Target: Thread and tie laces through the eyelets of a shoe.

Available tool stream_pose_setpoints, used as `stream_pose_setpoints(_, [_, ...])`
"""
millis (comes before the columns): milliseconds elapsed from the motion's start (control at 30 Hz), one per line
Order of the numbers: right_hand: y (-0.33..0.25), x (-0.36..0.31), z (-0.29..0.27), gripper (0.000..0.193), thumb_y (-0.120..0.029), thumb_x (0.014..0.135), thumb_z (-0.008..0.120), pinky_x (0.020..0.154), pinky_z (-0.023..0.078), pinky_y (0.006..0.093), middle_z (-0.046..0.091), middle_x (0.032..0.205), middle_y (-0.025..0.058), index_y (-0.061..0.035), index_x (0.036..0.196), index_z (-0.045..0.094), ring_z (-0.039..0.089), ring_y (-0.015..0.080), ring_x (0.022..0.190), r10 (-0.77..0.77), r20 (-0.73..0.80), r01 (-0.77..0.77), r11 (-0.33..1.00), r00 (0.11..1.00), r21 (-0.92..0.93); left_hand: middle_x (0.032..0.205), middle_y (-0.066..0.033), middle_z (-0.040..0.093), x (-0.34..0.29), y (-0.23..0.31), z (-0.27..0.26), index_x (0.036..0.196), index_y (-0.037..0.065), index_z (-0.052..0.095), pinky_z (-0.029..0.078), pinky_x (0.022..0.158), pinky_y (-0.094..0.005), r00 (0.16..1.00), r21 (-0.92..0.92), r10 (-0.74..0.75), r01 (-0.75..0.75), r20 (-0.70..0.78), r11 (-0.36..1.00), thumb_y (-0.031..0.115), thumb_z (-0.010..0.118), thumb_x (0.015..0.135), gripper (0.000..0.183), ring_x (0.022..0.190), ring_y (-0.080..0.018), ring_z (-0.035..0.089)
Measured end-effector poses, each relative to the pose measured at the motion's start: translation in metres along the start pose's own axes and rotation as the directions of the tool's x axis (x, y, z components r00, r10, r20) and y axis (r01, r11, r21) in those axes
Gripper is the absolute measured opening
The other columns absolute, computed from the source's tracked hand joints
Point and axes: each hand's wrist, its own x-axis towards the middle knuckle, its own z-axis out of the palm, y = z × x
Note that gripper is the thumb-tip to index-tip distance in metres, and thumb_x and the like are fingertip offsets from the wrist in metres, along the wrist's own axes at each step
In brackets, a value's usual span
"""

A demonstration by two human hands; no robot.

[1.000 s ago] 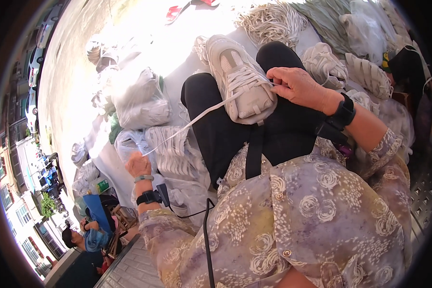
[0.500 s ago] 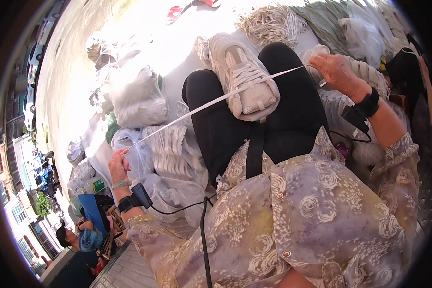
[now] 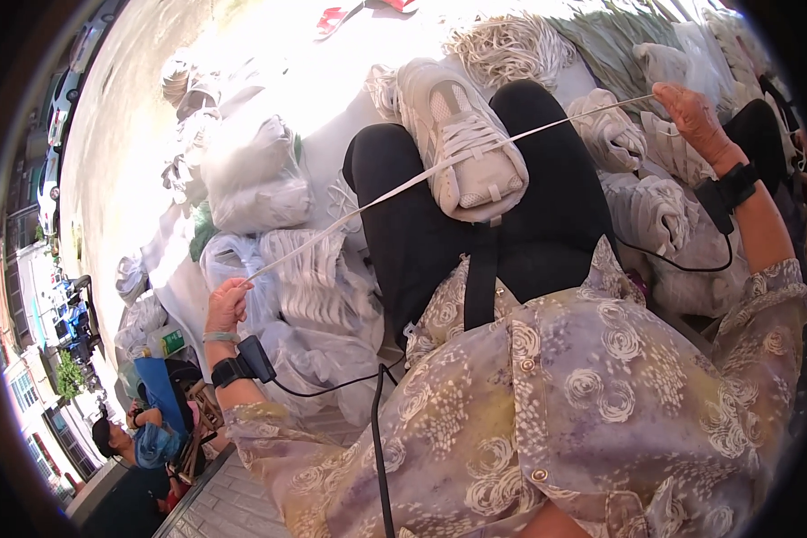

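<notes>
A pale sneaker (image 3: 455, 108) rests between my knees, its laced top facing up. From its eyelets a white shoelace (image 3: 368, 205) stretches taut to both sides. My left hand (image 3: 227, 305), closed, grips one end low on the left, over the plastic-wrapped bundles. At the upper right, my right hand (image 3: 698, 121) pinches the other end, with the arm reached well out. Lace rows cross the tongue of the shoe. Just below my right hand lie more white shoe pieces (image 3: 611, 131).
Clear plastic bags (image 3: 260, 184) of white shoe parts and stacked uppers (image 3: 318, 278) crowd my left. A heap of loose laces (image 3: 509, 47) lies beyond my right knee. A black cable (image 3: 381, 430) hangs over my front. Another person (image 3: 143, 439) sits at the lower left.
My right hand has moved outward to the right and slightly up, drawing a longer length of lace out on that side. My left hand has stayed nearly in place.
</notes>
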Motion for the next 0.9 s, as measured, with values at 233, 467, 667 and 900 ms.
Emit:
stream_pose_setpoints(233, [0.130,-0.016,-0.054,0.030,0.000,0.089,0.048,0.092,0.044,0.0300,0.059,0.115,0.0158,0.0018,0.118,0.053,0.057,0.0269,0.108,0.061,-0.025,-0.064,0.983,0.998,-0.175,0.051,0.0049,0.043,-0.037,-0.001,-0.042,0.088,0.003,0.062,0.034,0.041,-0.0188,0.977,0.122,-0.160,0.143,0.143,0.982,0.027,0.058,0.088,0.024,0.041,-0.0040,0.037])
stream_pose_setpoints(467, [0.206,-0.024,-0.076,0.031,-0.014,0.093,0.048,0.080,0.046,0.0227,0.065,0.103,0.0078,-0.0012,0.122,0.051,0.061,0.0140,0.095,0.164,-0.396,-0.227,0.967,0.903,-0.117,0.052,0.0015,0.049,-0.024,0.016,-0.043,0.085,0.001,0.061,0.032,0.036,-0.0210,0.997,0.064,-0.060,0.057,0.038,0.996,0.028,0.053,0.090,0.029,0.038,-0.0066,0.041])
stream_pose_setpoints(667, [-0.046,0.004,0.045,0.029,-0.033,0.092,0.051,0.035,0.034,0.0210,0.042,0.048,-0.0036,-0.0079,0.077,0.052,0.034,0.0048,0.035,0.494,0.580,-0.718,0.140,0.648,0.682,0.045,0.0001,0.045,-0.014,0.045,0.083,0.077,-0.003,0.064,0.029,0.032,-0.0211,0.956,0.051,-0.083,0.071,0.282,0.996,0.029,0.050,0.088,0.036,0.034,-0.0059,0.034])
stream_pose_setpoints(900, [-0.168,0.037,0.076,0.013,-0.021,0.088,0.055,0.047,0.042,0.0213,0.056,0.068,-0.0018,-0.0099,0.082,0.056,0.048,0.0049,0.050,0.150,0.728,-0.708,-0.170,0.669,0.686,0.053,0.0017,0.048,-0.018,0.111,0.226,0.092,-0.001,0.061,0.028,0.037,-0.0169,0.815,-0.016,0.056,-0.057,0.577,0.998,0.026,0.049,0.093,0.030,0.039,-0.0030,0.036])
